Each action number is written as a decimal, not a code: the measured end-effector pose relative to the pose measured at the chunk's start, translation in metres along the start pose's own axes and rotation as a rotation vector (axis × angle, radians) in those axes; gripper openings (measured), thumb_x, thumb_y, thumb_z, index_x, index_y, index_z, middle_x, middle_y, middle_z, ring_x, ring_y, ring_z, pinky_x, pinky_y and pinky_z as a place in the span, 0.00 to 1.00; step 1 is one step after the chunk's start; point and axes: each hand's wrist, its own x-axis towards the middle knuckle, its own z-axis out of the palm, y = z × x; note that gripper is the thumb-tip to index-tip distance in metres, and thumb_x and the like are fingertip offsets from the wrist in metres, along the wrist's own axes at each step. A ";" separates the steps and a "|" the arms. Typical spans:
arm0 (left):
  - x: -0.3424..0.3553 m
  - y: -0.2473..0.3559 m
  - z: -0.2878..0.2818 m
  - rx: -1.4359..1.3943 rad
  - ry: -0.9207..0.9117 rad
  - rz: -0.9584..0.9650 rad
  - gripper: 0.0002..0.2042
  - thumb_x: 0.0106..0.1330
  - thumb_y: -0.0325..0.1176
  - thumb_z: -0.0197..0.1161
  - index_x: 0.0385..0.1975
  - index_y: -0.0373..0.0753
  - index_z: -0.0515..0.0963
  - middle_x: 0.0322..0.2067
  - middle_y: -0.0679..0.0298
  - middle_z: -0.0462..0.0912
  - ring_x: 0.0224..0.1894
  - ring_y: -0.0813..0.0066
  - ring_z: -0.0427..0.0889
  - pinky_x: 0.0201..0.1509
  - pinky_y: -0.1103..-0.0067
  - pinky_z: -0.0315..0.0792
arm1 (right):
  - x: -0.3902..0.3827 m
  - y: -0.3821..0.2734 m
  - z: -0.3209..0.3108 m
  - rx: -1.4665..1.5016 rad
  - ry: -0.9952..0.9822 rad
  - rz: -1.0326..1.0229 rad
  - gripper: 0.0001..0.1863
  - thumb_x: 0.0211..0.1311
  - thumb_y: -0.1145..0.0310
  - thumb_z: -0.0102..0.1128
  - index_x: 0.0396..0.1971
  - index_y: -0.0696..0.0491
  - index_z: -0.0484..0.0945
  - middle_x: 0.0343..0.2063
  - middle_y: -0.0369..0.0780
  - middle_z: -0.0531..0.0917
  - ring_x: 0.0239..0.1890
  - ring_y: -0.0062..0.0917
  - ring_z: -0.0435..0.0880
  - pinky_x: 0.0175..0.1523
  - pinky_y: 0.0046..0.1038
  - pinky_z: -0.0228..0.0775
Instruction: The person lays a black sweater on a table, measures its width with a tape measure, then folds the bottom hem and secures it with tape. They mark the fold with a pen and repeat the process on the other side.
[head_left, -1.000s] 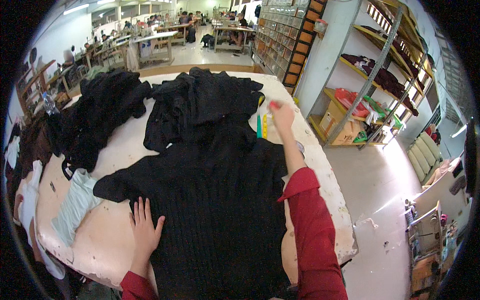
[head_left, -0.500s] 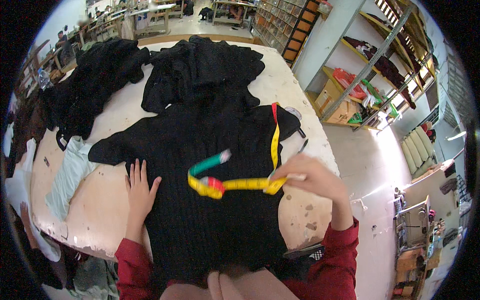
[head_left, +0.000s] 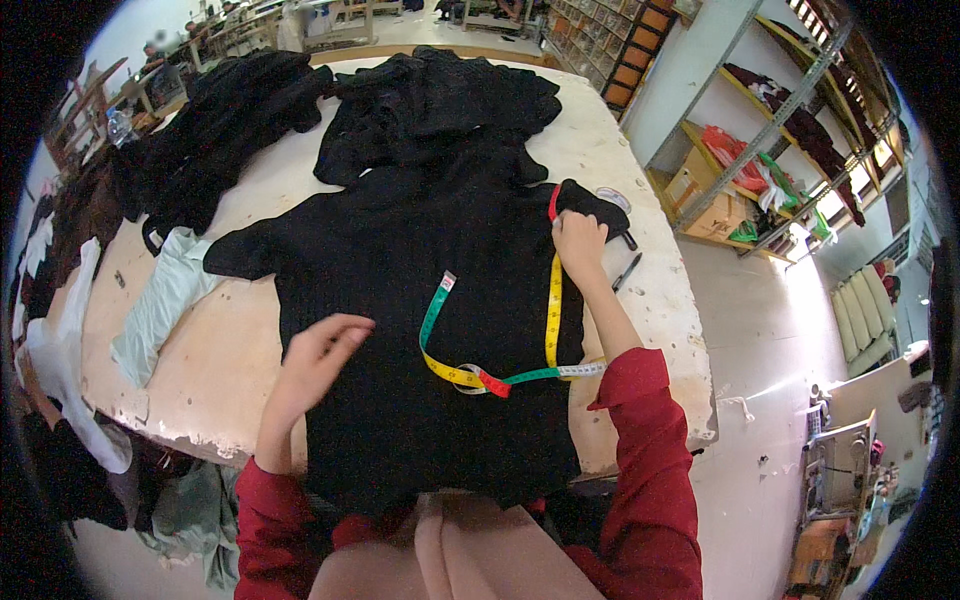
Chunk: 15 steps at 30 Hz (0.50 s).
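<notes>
A black ribbed knit garment (head_left: pixel 390 300) lies spread on the pale table, its two short sleeves out to the sides. My right hand (head_left: pixel 580 245) is at its right sleeve, fingers closed together on a multicoloured tape measure (head_left: pixel 554 310). The tape's red part shows above my fingers. Its yellow part runs straight down the garment's right side, then the rest loops loosely in green, yellow, red and white across the middle. Over the garment's left side, my left hand (head_left: pixel 322 362) is raised, fingers loosely bent and apart, holding nothing.
Black cloth piles (head_left: pixel 440 110) lie at the far side. A pale crumpled cloth (head_left: pixel 165 310) is at the left. A pen (head_left: pixel 628 271) and a round clear roll (head_left: pixel 613 198) lie right of the garment. Metal shelves (head_left: pixel 760 130) stand beyond the table's right edge.
My right hand has moved up along the tape to the sleeve. My left hand has lifted off the garment's left edge and moved right. The tape's loose end has settled on the cloth.
</notes>
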 end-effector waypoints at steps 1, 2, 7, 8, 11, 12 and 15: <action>-0.004 0.012 0.005 -0.037 -0.086 -0.019 0.13 0.73 0.36 0.54 0.49 0.34 0.78 0.40 0.59 0.84 0.47 0.75 0.81 0.50 0.80 0.73 | 0.005 -0.018 -0.007 -0.004 0.023 -0.011 0.17 0.67 0.55 0.52 0.36 0.55 0.79 0.35 0.46 0.81 0.36 0.41 0.81 0.40 0.37 0.71; -0.005 0.017 0.013 -0.181 -0.164 -0.036 0.16 0.74 0.37 0.51 0.53 0.34 0.76 0.46 0.59 0.82 0.51 0.76 0.78 0.55 0.80 0.70 | 0.003 -0.031 -0.016 0.241 0.132 -0.009 0.11 0.69 0.64 0.49 0.34 0.56 0.76 0.36 0.48 0.80 0.37 0.46 0.80 0.40 0.40 0.71; 0.013 0.028 0.048 -1.060 -0.224 -0.292 0.31 0.74 0.56 0.40 0.65 0.36 0.62 0.57 0.58 0.75 0.57 0.70 0.74 0.64 0.70 0.63 | -0.077 -0.104 -0.105 0.934 -0.241 -0.606 0.10 0.61 0.76 0.54 0.42 0.58 0.78 0.33 0.47 0.79 0.37 0.39 0.80 0.42 0.33 0.73; 0.023 0.032 0.049 -1.270 -0.303 -0.374 0.32 0.74 0.57 0.39 0.66 0.36 0.61 0.58 0.58 0.74 0.57 0.69 0.74 0.64 0.69 0.63 | -0.098 -0.103 -0.118 0.850 -0.318 -0.672 0.12 0.61 0.75 0.56 0.44 0.56 0.79 0.31 0.46 0.78 0.35 0.38 0.80 0.40 0.33 0.72; 0.042 0.007 0.041 -1.736 -0.312 -0.200 0.18 0.75 0.44 0.47 0.54 0.38 0.70 0.34 0.68 0.80 0.38 0.77 0.78 0.53 0.75 0.71 | -0.137 -0.086 -0.148 0.826 -0.545 -0.570 0.18 0.63 0.71 0.57 0.53 0.51 0.78 0.25 0.43 0.75 0.28 0.34 0.79 0.35 0.32 0.71; 0.046 0.003 0.038 -1.848 -0.135 -0.259 0.11 0.74 0.38 0.51 0.49 0.40 0.70 0.25 0.75 0.73 0.30 0.80 0.76 0.50 0.77 0.73 | -0.145 -0.071 -0.156 0.739 -0.607 -0.519 0.19 0.63 0.69 0.57 0.54 0.50 0.77 0.24 0.44 0.76 0.29 0.35 0.79 0.35 0.33 0.71; 0.035 -0.015 0.021 -1.608 0.121 -0.197 0.09 0.74 0.36 0.52 0.47 0.41 0.70 0.24 0.74 0.68 0.30 0.83 0.72 0.50 0.78 0.72 | -0.166 -0.019 -0.150 0.696 -0.747 -0.358 0.18 0.63 0.68 0.58 0.53 0.49 0.79 0.27 0.42 0.80 0.29 0.31 0.81 0.36 0.30 0.73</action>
